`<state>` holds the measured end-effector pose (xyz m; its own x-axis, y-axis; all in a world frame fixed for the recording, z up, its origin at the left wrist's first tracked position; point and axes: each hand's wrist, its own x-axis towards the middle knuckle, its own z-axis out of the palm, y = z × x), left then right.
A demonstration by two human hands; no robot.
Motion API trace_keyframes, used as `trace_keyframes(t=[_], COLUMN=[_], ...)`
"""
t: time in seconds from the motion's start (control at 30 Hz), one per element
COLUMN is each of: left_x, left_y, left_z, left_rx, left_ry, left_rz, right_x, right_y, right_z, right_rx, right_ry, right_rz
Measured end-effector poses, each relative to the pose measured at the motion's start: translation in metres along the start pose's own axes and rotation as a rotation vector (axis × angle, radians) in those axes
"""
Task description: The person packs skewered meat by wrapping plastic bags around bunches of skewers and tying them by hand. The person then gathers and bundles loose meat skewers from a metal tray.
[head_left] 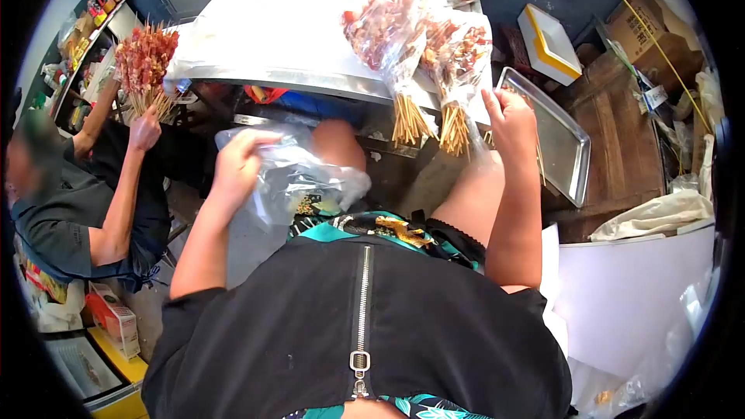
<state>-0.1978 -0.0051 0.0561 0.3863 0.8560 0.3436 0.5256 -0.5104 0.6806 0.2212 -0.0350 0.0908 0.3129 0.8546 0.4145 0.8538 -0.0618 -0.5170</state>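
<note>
Left hand [239,167] pinches clear bag [285,174]; right hand [512,120] curled, grip unclear. Bagged skewers [392,46] overhang table [272,15], likely for reach.

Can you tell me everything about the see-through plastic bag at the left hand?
The clear, thin plastic bag looks loose, crinkled and shiny, and is partly blurred. It spreads in front of the person's lap, partly overlapping the bare left leg. The left hand holds its upper left side. I can't make out its opening.
</note>
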Motion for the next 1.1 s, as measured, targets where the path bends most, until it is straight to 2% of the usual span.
trace_keyframes(t=[0.03, 0.1, 0.13, 0.17, 0.2, 0.23, 0.3, 0.33, 0.37, 0.43, 0.47, 0.53, 0.57, 0.63, 0.67, 0.77, 0.87, 0.9, 0.97, 1.1], left_x=[0.013, 0.046, 0.060, 0.075, 0.094, 0.104, 0.131, 0.136, 0.138, 0.133, 0.128, 0.119, 0.117, 0.105, 0.099, 0.081, 0.075, 0.074, 0.077, 0.090], left_y=[-0.006, 0.010, 0.012, 0.027, 0.026, 0.051, 0.030, 0.033, 0.036, 0.049, 0.058, 0.059, 0.042, 0.046, 0.037, 0.040, 0.041, 0.040, 0.038, 0.056], left_z=[0.018, 0.056, 0.079, 0.094, 0.118, 0.132, 0.182, 0.194, 0.204, 0.202, 0.193, 0.187, 0.190, 0.168, 0.155, 0.136, 0.138, 0.138, 0.158, 0.201], left_rx=[-0.309, -0.591, -0.632, -0.672, -0.733, -0.811, -0.908, -0.924, -1.036, -1.154, -1.176, -1.235, -1.316, -1.352, -1.328, -1.311, -1.187, -1.111, -1.017, -0.948], left_ry=[-0.158, -0.465, -0.486, -0.537, -0.636, -0.558, -0.509, -0.507, -0.467, -0.429, -0.392, -0.302, -0.363, -0.359, -0.385, -0.353, -0.296, -0.293, -0.252, -0.221], left_rz=[-0.075, -0.232, -0.274, -0.430, -0.549, -0.589, -0.617, -0.607, -0.646, -0.694, -0.718, -0.717, -0.657, -0.611, -0.617, -0.620, -0.650, -0.656, -0.575, -0.570], right_x=[0.011, 0.012, 0.016, 0.022, 0.019, 0.017, 0.023, 0.024, 0.013, -0.002, -0.001, 0.005, 0.004, -0.001, -0.011, -0.030, -0.055, -0.059, -0.062, -0.047], right_y=[0.026, 0.017, 0.016, 0.009, -0.008, -0.023, 0.036, 0.039, 0.021, -0.015, -0.005, 0.015, 0.021, 0.032, 0.027, 0.051, 0.044, 0.041, 0.026, -0.025], right_z=[0.005, 0.006, 0.010, 0.012, 0.008, 0.003, 0.068, 0.078, 0.069, 0.049, 0.055, 0.067, 0.061, 0.054, 0.048, 0.026, 0.008, 0.003, -0.016, -0.044], right_rx=[-0.191, -0.218, -0.150, -0.094, -0.010, 0.073, 0.244, 0.305, 0.438, 0.832, 0.828, 1.218, 1.196, 1.344, 1.242, 1.118, 1.092, 1.087, 1.124, 1.130], right_ry=[-0.265, -0.478, -0.455, -0.595, -0.596, -0.595, -0.416, -0.544, -0.504, -0.395, -0.400, -0.569, -0.550, -0.621, -0.511, -0.480, -0.256, -0.261, -0.144, -0.158], right_rz=[0.184, 0.249, 0.208, 0.350, 0.253, 0.156, 0.034, 0.224, 0.337, 0.437, 0.443, 0.811, 0.786, 0.752, 0.762, 0.532, 0.440, 0.437, 0.360, 0.271])
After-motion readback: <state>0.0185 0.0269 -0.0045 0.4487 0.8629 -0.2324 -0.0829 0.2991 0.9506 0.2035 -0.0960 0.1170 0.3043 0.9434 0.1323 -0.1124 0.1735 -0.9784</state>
